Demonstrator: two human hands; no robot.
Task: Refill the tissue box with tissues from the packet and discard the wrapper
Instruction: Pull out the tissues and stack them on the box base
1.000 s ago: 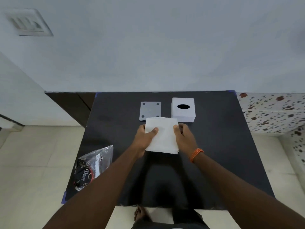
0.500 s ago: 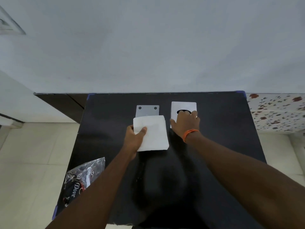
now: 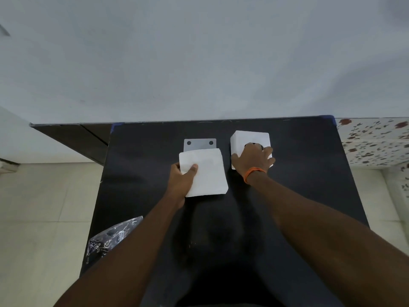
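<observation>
A home interior – pale tiled floor (image 3: 39, 196), plain light-grey wall (image 3: 199, 63), flower-patterned wall tiles (image 3: 374, 140) at right, a black counter (image 3: 309, 173) standing against the wall – simple, domestic

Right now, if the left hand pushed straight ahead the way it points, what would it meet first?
Likely the grey plate lying just beyond the tissue stack that the left hand holds. The stack's far edge already overlaps it in view, though the height between them is unclear.

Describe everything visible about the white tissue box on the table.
The tissue box is a plain white cube, cardboard by the look of it, standing upright at the far right of the black table. A dark opening in its top is mostly covered by the right hand, which grips it from above. It stands apart from the tissue stack.
</observation>
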